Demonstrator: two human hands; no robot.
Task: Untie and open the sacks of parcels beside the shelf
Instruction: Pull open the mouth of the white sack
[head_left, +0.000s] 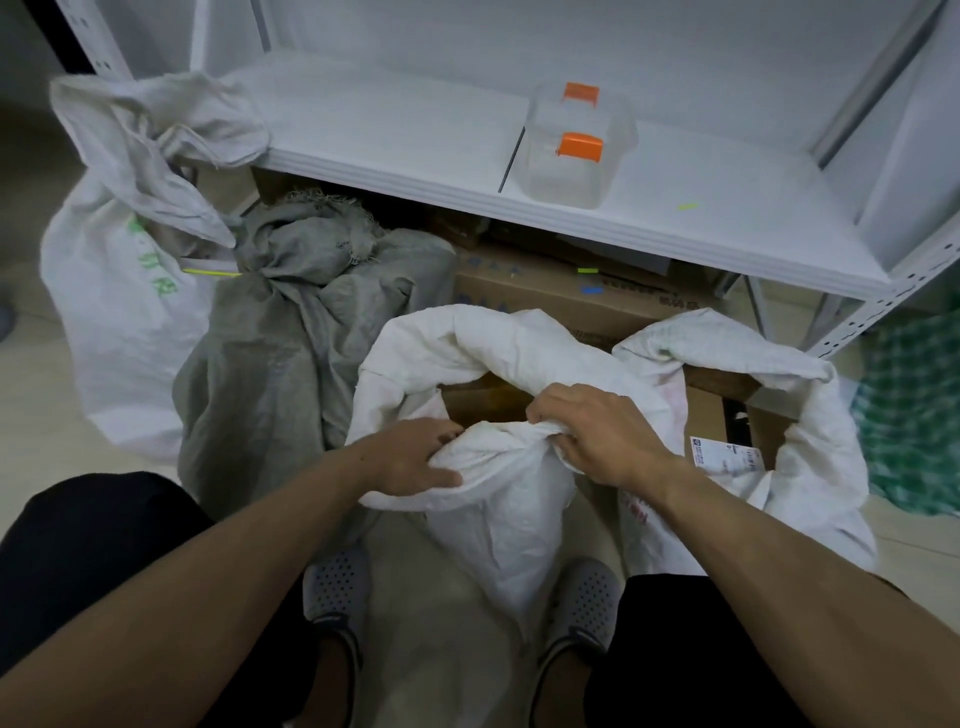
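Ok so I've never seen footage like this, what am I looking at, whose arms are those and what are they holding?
There is no machine here. This is one picture from a camera worn on a person's head, looking forward and down, so the arms are that person's own. The left hand and right hand both grip a bunched fold at the rim of a white sack. Its mouth is open and cardboard parcels show inside. On the floor behind stand a grey sack and a green-printed sack, beside a white shelf that carries a clear container with orange clips.
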